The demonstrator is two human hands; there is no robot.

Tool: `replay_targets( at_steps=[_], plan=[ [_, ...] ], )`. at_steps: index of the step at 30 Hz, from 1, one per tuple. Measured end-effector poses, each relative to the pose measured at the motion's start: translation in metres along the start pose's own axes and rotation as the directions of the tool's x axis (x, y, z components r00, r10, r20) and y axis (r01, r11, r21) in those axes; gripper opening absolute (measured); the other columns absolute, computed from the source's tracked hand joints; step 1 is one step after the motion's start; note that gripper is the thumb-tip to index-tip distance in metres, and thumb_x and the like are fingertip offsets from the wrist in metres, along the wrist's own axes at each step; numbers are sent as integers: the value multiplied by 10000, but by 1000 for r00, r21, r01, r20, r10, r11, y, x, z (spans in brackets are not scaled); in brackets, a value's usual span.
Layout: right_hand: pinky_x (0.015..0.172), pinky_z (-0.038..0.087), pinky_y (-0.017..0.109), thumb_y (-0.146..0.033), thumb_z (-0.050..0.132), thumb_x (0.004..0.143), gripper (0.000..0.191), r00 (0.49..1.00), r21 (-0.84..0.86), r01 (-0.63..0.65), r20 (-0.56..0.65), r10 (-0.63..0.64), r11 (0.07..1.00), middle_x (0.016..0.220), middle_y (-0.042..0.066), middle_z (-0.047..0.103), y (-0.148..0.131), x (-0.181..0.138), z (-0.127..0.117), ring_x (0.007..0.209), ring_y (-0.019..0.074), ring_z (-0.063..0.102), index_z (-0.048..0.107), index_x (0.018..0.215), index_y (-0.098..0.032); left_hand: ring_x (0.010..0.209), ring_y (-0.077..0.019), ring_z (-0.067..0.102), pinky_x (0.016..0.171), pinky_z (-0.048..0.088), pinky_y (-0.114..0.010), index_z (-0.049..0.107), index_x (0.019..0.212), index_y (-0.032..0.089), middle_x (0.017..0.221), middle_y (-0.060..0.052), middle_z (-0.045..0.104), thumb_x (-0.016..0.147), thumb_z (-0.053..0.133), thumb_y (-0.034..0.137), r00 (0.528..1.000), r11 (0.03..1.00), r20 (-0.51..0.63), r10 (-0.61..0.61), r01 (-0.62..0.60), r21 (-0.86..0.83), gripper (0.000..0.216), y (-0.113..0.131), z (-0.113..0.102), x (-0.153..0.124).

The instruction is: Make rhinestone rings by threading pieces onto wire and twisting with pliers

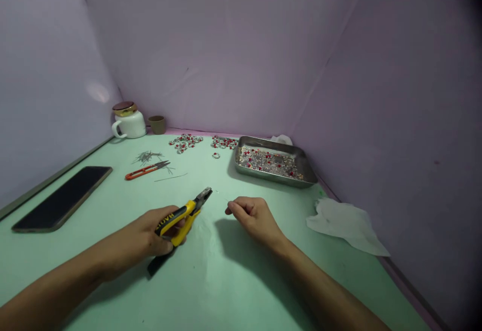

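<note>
In the head view, the left hand (150, 233) is closed around the yellow handles of the pliers (184, 215), which sit left of the metal tray (276, 180) and nearer to the person. The nose of the pliers points toward the right hand (253, 215); I think this grip keeps the tip close to the other fingers. The right hand rests just in front of the tray, fingers curled in and thumb against forefinger, as for pinching something thin. Whether anything is between them is too small to tell.

The tray holds small red and silver beads (269, 161), within easy reach of the right hand. Left of the tray lie piles of beaded rings (185, 142). Further left are the orange snips (146, 170) and a bundle of thin pins (145, 157), probably kept apart by sort. A crumpled tissue (346, 223) lies right of the tray.
</note>
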State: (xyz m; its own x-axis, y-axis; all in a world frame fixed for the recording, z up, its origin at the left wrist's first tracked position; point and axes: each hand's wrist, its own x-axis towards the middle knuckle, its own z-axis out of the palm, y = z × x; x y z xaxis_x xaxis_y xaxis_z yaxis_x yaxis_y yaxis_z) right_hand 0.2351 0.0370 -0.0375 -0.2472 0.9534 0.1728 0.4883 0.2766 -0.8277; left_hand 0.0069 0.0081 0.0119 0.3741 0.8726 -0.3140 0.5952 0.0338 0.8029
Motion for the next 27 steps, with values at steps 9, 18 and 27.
replay_targets(
  at_steps=[9, 18, 27],
  plan=[
    [464, 168, 231, -264, 401, 806, 331, 972, -448, 191, -36, -231, 873, 438, -50, 294, -5, -10, 1, 448, 83, 163, 395, 490, -167, 725, -186, 492, 627, 415, -284, 485, 826, 192, 778, -6, 530, 624, 441, 143, 992, 998, 123, -25, 32, -59, 212, 9, 4, -3],
    [473, 145, 244, -256, 392, 811, 311, 959, -577, 215, -26, -281, 788, 425, -37, 373, -3, -9, 2, 444, 89, 176, 414, 513, -170, 753, -193, 524, 624, 424, -286, 491, 839, 198, 836, -9, 571, 626, 462, 146, 995, 997, 93, -24, 31, -72, 222, -3, 7, -1],
    [467, 151, 244, -242, 397, 818, 307, 956, -613, 232, 1, -292, 755, 422, -32, 427, -3, -10, 2, 418, 78, 220, 456, 526, -167, 605, -136, 486, 546, 417, -243, 441, 830, 204, 705, 29, 506, 651, 449, 141, 988, 994, 114, -103, 105, -17, 189, 4, 11, -2]
  ],
)
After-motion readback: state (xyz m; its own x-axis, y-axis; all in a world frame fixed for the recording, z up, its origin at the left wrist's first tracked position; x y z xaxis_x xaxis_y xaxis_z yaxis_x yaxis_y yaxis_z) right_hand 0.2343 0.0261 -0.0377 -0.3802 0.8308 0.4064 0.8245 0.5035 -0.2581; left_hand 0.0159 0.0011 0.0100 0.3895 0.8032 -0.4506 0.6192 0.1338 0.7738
